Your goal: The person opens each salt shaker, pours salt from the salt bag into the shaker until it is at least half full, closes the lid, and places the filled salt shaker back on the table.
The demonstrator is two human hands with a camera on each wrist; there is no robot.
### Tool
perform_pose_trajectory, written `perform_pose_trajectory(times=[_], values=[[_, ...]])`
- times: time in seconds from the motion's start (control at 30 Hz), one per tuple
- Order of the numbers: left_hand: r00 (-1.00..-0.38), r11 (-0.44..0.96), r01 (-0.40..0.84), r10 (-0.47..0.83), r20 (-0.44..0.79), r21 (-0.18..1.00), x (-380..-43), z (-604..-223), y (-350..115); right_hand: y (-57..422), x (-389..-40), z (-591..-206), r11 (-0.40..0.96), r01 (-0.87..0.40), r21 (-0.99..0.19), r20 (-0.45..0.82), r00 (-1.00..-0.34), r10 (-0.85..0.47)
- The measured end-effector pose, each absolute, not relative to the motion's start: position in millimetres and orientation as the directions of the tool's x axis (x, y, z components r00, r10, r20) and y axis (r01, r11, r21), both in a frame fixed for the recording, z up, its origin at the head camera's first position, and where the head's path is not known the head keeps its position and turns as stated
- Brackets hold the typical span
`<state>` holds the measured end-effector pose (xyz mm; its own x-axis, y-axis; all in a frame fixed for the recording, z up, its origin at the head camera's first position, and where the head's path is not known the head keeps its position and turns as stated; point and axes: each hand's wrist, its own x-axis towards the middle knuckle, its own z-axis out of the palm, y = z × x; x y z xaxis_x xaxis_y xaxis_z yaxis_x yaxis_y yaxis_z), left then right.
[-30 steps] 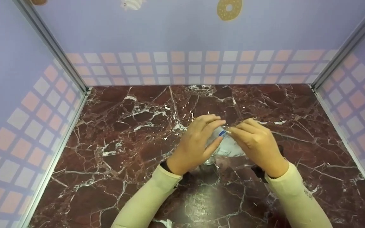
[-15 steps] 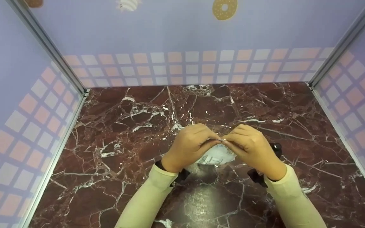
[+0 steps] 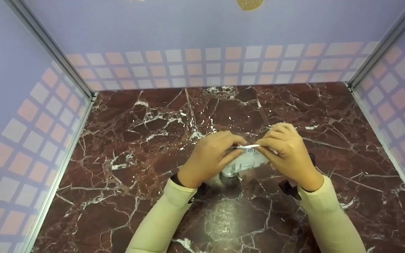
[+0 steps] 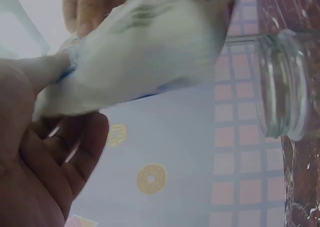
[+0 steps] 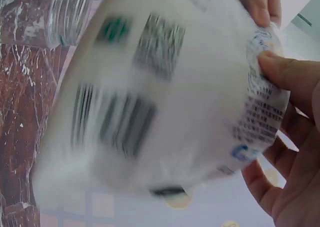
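A white printed packet hangs between my two hands, above the marbled table. With thumb and fingers my left hand pinches one end of its top edge, and my right hand pinches the other end. The right wrist view shows a barcode and a square code on the packet, blurred by motion. Below it, a clear glass jar stands on the table, partly covered by the packet and left hand. Its threaded mouth is uncovered in the left wrist view.
White flecks lie scattered on the dark red marbled table beyond the hands. Lilac panels with pink and white squares enclose the table at the back and both sides.
At first the hands were apart at the packet's top; half a second ago the fingertips met there. Now they have drawn apart again, slightly raised, with the white edge stretched between them.
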<state>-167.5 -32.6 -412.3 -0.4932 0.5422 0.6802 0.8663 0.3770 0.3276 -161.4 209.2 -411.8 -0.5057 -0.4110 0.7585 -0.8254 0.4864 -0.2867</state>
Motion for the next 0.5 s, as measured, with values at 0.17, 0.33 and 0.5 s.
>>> perform_pose_trajectory(times=[0.17, 0.33, 0.5], values=[[-0.506, 0.43, 0.851, 0.514, 0.693, 0.302, -167, -414, -26, 210, -160, -409, 0.504, -0.808, -0.305, 0.713, -0.545, -0.441], [-0.531, 0.417, 0.838, 0.47, 0.705, 0.353, -166, -411, -22, 235, -156, -403, 0.596, -0.586, -0.549, 0.388, -0.81, -0.44], [-0.527, 0.38, 0.841, 0.417, 0.741, 0.384, -165, -407, -24, 258, -164, -408, 0.778, -0.33, -0.534, -0.096, -0.891, -0.444]])
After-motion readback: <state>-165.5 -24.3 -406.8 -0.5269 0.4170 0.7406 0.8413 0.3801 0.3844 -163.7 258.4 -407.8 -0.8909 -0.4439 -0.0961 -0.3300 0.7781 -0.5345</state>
